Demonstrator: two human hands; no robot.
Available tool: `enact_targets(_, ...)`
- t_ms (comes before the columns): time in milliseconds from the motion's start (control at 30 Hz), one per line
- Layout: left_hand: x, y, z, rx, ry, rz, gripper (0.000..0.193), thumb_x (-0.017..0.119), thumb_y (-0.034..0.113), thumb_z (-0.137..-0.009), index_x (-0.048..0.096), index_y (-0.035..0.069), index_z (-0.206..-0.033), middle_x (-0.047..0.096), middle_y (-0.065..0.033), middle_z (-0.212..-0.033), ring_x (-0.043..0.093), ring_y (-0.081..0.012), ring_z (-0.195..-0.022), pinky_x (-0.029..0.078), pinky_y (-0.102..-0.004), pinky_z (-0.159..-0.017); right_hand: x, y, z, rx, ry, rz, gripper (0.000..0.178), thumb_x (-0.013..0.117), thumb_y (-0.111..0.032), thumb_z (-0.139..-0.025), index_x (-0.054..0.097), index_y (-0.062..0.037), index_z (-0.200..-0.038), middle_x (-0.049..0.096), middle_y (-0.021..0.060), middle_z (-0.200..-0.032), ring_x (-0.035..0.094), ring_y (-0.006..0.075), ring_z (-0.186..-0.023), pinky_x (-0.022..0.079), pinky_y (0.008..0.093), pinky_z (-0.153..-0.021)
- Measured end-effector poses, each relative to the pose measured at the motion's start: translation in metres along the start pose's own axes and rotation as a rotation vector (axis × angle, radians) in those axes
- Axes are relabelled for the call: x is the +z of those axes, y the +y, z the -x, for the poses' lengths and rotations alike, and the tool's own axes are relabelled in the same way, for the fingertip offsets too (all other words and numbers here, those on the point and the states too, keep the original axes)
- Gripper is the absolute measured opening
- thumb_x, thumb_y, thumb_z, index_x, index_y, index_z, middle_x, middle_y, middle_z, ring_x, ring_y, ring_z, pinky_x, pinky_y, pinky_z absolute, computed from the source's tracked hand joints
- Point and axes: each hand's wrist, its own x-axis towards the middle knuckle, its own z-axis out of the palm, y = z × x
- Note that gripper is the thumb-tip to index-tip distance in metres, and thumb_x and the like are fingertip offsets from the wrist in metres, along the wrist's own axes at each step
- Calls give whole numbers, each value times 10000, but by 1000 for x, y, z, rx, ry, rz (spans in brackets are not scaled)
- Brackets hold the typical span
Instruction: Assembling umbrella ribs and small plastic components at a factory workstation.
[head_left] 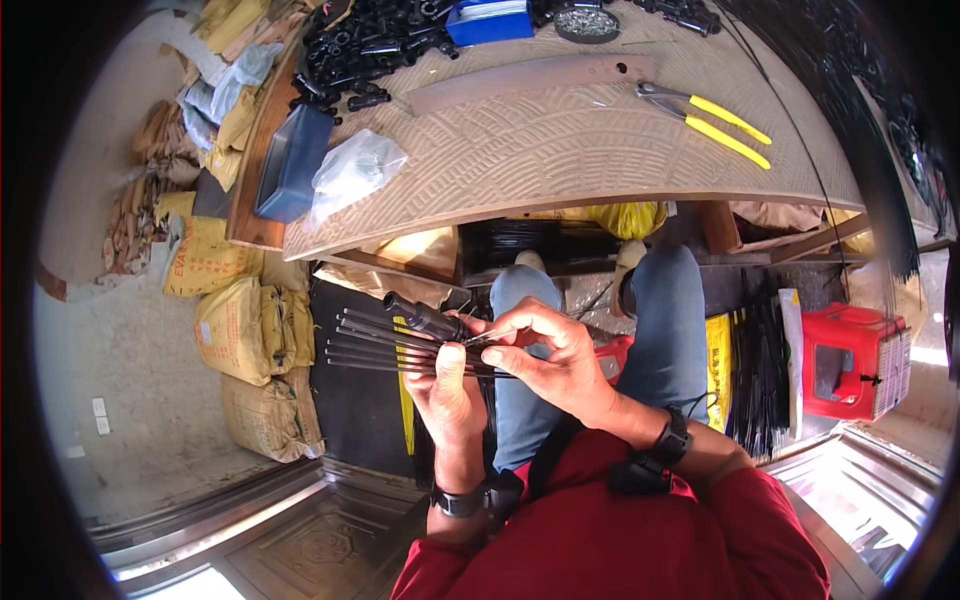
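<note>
Above my lap, my left hand (452,395) is closed round several thin black rods (372,352) that fan out to the left. A thicker black ribbed tubular piece (425,317) lies across the top of the rods, its near end at my left fingers. Close against it, my right hand (555,358) has its thumb and forefinger together at the rods' right end. Something thin and shiny shows between the two hands, too small to name. My fingers hide where the pieces meet.
On the patterned bench (560,135) are yellow-handled pliers (715,125), a long flat metal strip (530,82), a clear plastic bag (355,175), blue bins (295,165), and a pile of black fittings (375,45). A red stool (845,360) stands right; yellow sacks (240,325) are stacked left.
</note>
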Motion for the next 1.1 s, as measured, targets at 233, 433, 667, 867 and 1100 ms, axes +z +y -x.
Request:
enact_targets(233, 5, 2, 2, 8, 32, -31, 335, 619, 183, -827, 515, 3, -1089, 588, -92, -965, 560, -180, -895, 449, -319, -821, 1, -4, 0, -82, -29, 383, 152, 567, -163, -851, 525, -22, -889, 525, 100, -800, 567, 242, -701, 450, 325, -585)
enact_targets(433, 3, 0, 3, 3, 15, -5, 304, 601, 176, -839, 522, 5, -1077, 590, -90, -956, 563, -180, -881, 449, -316, -814, 2, -4, 0, -112, -37, 358, 196, 629, -147, -801, 507, -25, -895, 547, 97, -800, 584, 268, -721, 458, 337, -591)
enact_targets(667, 7, -1, 4, 11, 61, -22, 304, 623, 182, -821, 520, 3, -1044, 591, -112, -941, 568, -186, -854, 454, -321, -806, 0, 3, 2, -33, -20, 245, 223, 686, -98, -746, 518, -16, -868, 571, 97, -780, 599, 233, -697, 464, 306, -588)
enact_targets(867, 8, -2, 6, 48, 61, -71, 326, 604, 209, -839, 511, -8, -1063, 595, -120, -946, 570, -196, -874, 452, -329, -816, 0, 2, 1, 66, 0, 72, 178, 686, -90, -753, 596, 4, -874, 607, 91, -779, 595, 149, -676, 457, 276, -567)
enact_targets(1100, 15, -3, 7, 107, 75, -159, 354, 562, 225, -866, 491, -58, -1068, 587, -146, -932, 573, -232, -898, 441, -363, -849, -6, 11, -6, 154, -79, -75, 170, 691, -93, -760, 613, 24, -855, 607, 88, -791, 543, 79, -683, 441, 249, -569)
